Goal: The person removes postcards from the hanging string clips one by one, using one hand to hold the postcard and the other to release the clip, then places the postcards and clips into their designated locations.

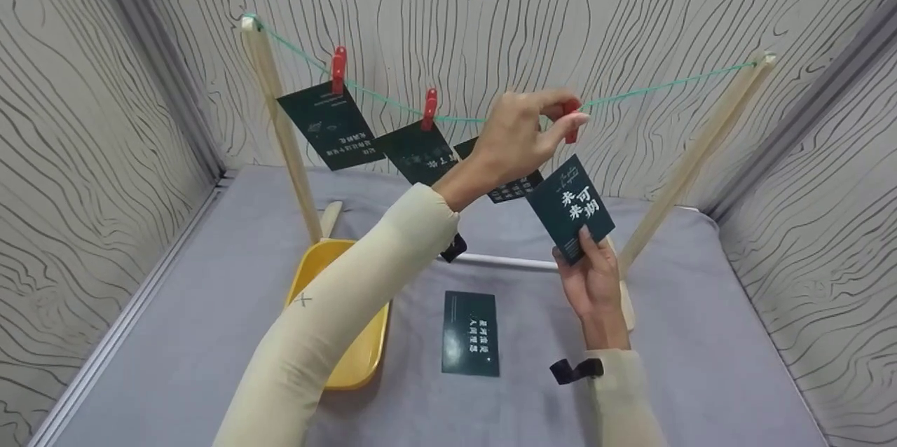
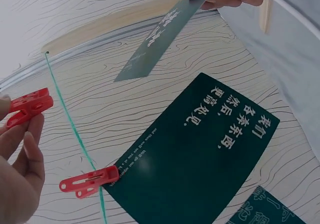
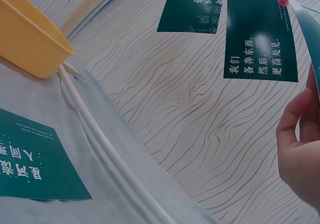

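Observation:
My left hand (image 1: 522, 128) pinches a red clothespin (image 2: 31, 106) beside the green string (image 1: 666, 85). Lower and to the right, my right hand (image 1: 594, 279) holds a dark green card (image 1: 571, 205) with white characters by its bottom edge. Its top edge is below the clothespin and apart from it. In the right wrist view that card (image 3: 309, 31) shows only in part. A hanging card (image 2: 195, 149), clipped to the string by another red clothespin (image 2: 90, 180), is partly behind my left hand in the head view.
Two more cards (image 1: 329, 128) hang further left under red clothespins (image 1: 429, 109). Wooden posts (image 1: 280, 125) hold the string's ends, with a white rod (image 1: 511, 262) low between them. A loose card (image 1: 471, 333) lies on the grey cloth near a yellow tray (image 1: 375, 352), partly covered by my left sleeve.

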Tool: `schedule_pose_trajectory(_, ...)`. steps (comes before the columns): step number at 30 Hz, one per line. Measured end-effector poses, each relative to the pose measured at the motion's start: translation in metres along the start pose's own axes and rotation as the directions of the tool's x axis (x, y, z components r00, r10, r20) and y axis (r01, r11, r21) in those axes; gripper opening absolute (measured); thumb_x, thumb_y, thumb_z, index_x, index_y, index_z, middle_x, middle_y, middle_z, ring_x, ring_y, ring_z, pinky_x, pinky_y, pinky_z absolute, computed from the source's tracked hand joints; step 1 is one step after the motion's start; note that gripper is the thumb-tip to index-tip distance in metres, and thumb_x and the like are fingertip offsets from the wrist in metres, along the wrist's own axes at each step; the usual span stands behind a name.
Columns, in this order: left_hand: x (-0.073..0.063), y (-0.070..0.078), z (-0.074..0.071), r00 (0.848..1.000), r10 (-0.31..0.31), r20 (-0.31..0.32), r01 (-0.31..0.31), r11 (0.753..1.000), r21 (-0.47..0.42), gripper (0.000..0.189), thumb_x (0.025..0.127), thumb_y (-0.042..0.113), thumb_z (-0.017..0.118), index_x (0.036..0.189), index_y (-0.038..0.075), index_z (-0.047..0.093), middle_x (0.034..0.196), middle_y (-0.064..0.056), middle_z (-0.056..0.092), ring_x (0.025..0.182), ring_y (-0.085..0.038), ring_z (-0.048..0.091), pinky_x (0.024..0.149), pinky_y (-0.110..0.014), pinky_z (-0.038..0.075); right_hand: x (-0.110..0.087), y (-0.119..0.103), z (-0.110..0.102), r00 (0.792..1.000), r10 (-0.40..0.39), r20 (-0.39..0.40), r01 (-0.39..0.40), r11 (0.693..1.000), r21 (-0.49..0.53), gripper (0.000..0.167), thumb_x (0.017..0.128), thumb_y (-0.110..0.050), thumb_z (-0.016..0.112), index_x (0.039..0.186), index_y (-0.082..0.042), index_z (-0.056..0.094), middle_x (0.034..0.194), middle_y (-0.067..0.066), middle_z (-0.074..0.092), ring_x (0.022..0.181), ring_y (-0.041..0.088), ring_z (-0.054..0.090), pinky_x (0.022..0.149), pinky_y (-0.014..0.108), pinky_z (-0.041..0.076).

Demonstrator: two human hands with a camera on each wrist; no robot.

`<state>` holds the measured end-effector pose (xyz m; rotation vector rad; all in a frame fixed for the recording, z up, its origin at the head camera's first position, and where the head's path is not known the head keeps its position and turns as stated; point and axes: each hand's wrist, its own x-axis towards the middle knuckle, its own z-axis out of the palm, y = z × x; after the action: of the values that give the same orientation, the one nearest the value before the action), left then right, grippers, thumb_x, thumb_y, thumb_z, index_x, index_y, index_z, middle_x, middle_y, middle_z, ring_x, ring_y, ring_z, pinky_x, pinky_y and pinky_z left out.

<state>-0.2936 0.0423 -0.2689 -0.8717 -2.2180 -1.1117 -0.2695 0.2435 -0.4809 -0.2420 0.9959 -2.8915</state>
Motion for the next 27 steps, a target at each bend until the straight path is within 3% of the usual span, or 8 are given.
schedule_pose_trajectory(5, -0.01, -0.004, -0.004, 0.995, -0.034, 0.09, 0.034, 0.999, -0.006, 0.024, 0.105, 0.027, 0.066, 0.114, 0.007, 0.076, 0.096, -0.003, 0.082, 0.079, -0.01, 0.07, 0.066, -0.014, 0.044, -0.005, 0.002, -0.004, 1.0, 0.012, 0.01, -0.012, 1.0, 0.006, 0.029, 0.109, -0.01, 0.053, 0.131, -0.014, 0.071, 0.119, 0.003, 0.076, 0.099, 0.014, 0.07, 0.083, 0.027, 0.058)
schedule_pose_trajectory(9, -0.019, -0.008, -0.009, 0.985, -0.046, 0.167, 0.049, 0.999, -0.016, 0.025, 0.103, 0.027, 0.069, 0.115, 0.006, 0.076, 0.098, -0.005, 0.082, 0.084, -0.011, 0.075, 0.072, -0.015, 0.053, -0.009, 0.005, -0.008, 1.0, 0.029, 0.004, -0.029, 1.0, -0.005, 0.03, 0.109, -0.009, 0.052, 0.13, -0.015, 0.072, 0.12, 0.003, 0.076, 0.102, 0.014, 0.072, 0.085, 0.027, 0.059)
schedule_pose_trajectory(17, -0.038, -0.015, -0.013, 0.97, -0.028, 0.243, 0.046, 0.996, -0.072, 0.026, 0.1, 0.025, 0.073, 0.115, 0.004, 0.075, 0.102, -0.008, 0.082, 0.085, -0.012, 0.076, 0.079, -0.02, 0.06, -0.019, 0.005, -0.018, 0.996, 0.087, -0.013, -0.087, 0.995, -0.037, 0.032, 0.11, -0.009, 0.051, 0.131, -0.021, 0.072, 0.122, 0.0, 0.075, 0.105, 0.012, 0.072, 0.09, 0.028, 0.06)
schedule_pose_trajectory(23, -0.061, -0.027, -0.022, 0.948, -0.083, 0.307, 0.108, 0.992, -0.065, 0.027, 0.098, 0.026, 0.076, 0.114, 0.005, 0.076, 0.102, -0.007, 0.082, 0.087, -0.011, 0.076, 0.083, -0.023, 0.062, -0.026, 0.008, -0.022, 0.98, 0.19, -0.056, -0.197, 0.967, -0.164, 0.024, 0.109, -0.013, 0.056, 0.127, -0.017, 0.072, 0.118, -0.001, 0.077, 0.099, 0.009, 0.073, 0.085, 0.025, 0.059)
schedule_pose_trajectory(27, -0.076, -0.039, -0.03, 0.938, -0.134, 0.32, 0.164, 0.984, -0.069, 0.026, 0.095, 0.023, 0.079, 0.112, 0.004, 0.076, 0.101, -0.006, 0.082, 0.087, -0.011, 0.076, 0.083, -0.024, 0.063, -0.025, 0.015, -0.022, 0.973, 0.222, -0.055, -0.229, 0.946, -0.228, 0.023, 0.109, -0.013, 0.054, 0.126, -0.016, 0.069, 0.115, -0.001, 0.077, 0.096, 0.008, 0.073, 0.084, 0.024, 0.06)
